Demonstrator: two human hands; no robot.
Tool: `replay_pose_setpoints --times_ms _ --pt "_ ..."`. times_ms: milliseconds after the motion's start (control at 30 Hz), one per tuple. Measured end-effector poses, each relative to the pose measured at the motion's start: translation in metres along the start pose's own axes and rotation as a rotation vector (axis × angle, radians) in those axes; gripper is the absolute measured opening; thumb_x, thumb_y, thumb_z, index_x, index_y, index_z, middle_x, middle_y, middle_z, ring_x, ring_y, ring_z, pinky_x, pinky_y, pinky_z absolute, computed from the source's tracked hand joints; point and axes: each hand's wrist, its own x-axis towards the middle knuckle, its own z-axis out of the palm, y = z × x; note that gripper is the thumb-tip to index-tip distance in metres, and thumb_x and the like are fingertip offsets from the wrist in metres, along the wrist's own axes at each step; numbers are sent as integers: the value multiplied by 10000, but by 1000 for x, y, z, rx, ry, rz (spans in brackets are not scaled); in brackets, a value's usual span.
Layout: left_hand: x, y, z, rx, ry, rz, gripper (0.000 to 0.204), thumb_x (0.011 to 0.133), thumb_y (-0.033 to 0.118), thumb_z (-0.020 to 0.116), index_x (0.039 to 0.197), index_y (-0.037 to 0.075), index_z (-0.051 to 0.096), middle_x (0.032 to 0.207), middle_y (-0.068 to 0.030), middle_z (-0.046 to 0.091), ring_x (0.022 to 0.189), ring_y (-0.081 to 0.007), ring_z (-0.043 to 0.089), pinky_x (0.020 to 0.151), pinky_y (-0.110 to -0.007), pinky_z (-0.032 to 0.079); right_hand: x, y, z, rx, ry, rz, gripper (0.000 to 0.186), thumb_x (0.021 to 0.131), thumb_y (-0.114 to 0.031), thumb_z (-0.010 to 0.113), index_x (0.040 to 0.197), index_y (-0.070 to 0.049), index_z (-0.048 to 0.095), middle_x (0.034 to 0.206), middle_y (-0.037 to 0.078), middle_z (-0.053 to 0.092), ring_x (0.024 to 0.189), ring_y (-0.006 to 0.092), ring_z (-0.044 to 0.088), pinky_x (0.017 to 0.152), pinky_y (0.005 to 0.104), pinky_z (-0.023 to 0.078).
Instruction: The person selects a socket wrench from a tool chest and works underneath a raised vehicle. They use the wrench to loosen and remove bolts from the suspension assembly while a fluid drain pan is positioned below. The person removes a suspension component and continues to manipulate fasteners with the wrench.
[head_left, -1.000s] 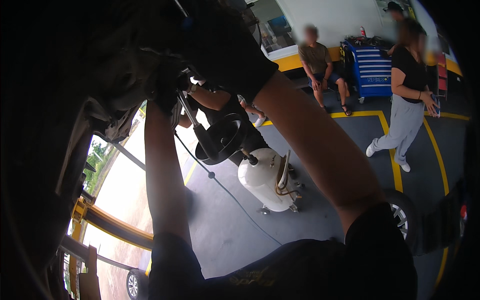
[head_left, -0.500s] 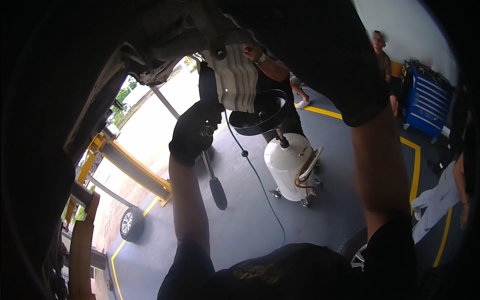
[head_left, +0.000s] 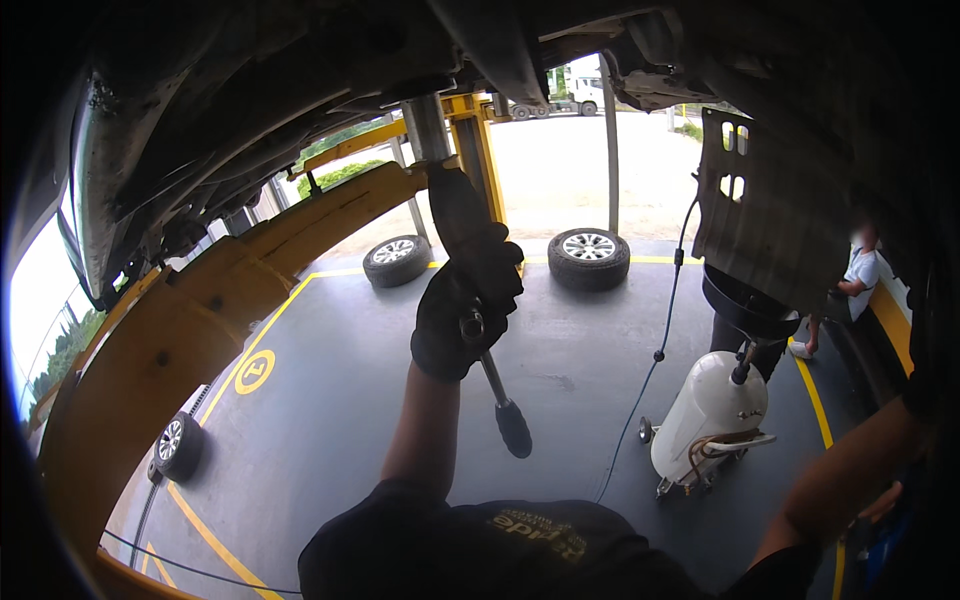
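Note:
My left hand [head_left: 462, 310], in a black glove, is closed around a long chrome ratchet with a dark grip [head_left: 512, 430] hanging downward. A dark elongated object [head_left: 455, 205] rises above that hand; I cannot make out what it is. My right forearm [head_left: 850, 470] runs up into shadow at the right edge, its hand hidden. Overhead is the dark vehicle underside [head_left: 300, 80]. A slotted metal panel [head_left: 750, 210] hangs right of my left hand, above a black drain pan [head_left: 745, 310] on a white wheeled tank [head_left: 705, 420].
A yellow lift arm [head_left: 170, 330] curves along the left. Wheels lie or lean on the floor [head_left: 590, 260]. A cable [head_left: 660, 355] runs down beside the tank. A person in a light shirt [head_left: 860, 280] is at the right, another partly behind the pan [head_left: 760, 355].
My view has swung left toward the opening and lift. My left hand has come down from the underside with the ratchet. The panel, partly in view half a second ago, now shows more fully.

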Motion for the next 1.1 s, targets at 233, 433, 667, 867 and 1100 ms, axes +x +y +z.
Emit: replay_pose_setpoints --times_ms 233,433,667,867,1100 --pt "-47 55 16 170 -72 119 720 981 374 662 1512 -27 387 1277 -196 610 1007 -280 656 844 -390 567 -73 -37 40 192 149 109 259 890 -80 738 1125 -11 650 916 105 695 670 170 626 643 310 535" --pt "-72 84 39 476 70 307 663 1001 295 651 1515 -27 382 1287 -200 600 1043 -291 657 852 -412 566 -173 -188 116 1159 -173 650 202 881 -48 755 1067 -12 687 935 75 692 630 110 601 622 266 526" --pt "-80 123 66 1037 88 613 555 1058 339 562 1440 -52 468 1235 -223 645 1026 -303 694 832 -361 580 -83 -288 160 1207 -474 -132 632 845 -195 860 1385 -8 590 1227 126 714 590 71 606 570 252 515" --pt "-109 158 77 1408 359 656 447 1043 198 612 1413 -29 505 1190 -149 684 981 -213 722 808 -296 618 -36 -361 156 1278 -243 -400 410 873 -205 841 1218 -45 688 901 70 718 688 154 690 611 281 556" --pt "-149 185 76 1068 444 670 395 1060 200 569 1395 -3 521 1075 -68 681 788 -98 686 647 -214 557 -11 -416 144 1271 192 -640 474 838 -266 819 1242 -59 683 1114 115 706 1036 276 701 827 374 594"
